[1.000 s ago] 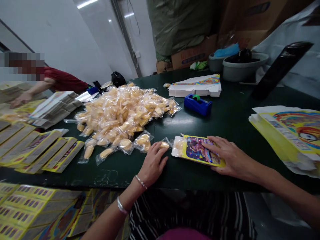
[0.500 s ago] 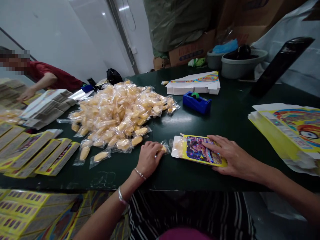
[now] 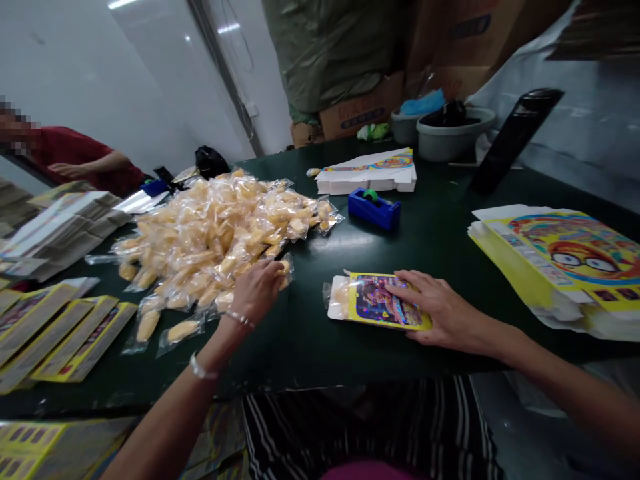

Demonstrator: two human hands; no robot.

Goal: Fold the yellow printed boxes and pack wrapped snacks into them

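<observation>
My right hand (image 3: 435,307) grips a yellow box (image 3: 387,301) with a shiny picture, lying flat near the table's front edge. Its white flap end is open to the left, and clear-wrapped yellow pieces (image 3: 340,298) show inside and at the opening. With its fingers closed, my left hand (image 3: 259,287) pinches a wrapped yellow piece (image 3: 286,272) at the front right edge of a big pile of such pieces (image 3: 210,230). A blue tape dispenser (image 3: 374,209) stands behind the box.
Finished-looking yellow boxes (image 3: 75,340) lie at the left. Flat cartons are stacked at the right (image 3: 565,260) and at the back (image 3: 367,175). A grey tub (image 3: 450,137) and a black upright object (image 3: 517,140) stand behind. A person in red (image 3: 85,157) is at the far left.
My left hand has moved left and away from the box opening to the pile's edge, where it holds a wrapped piece. The view has shifted, and the other person's arm has drawn back.
</observation>
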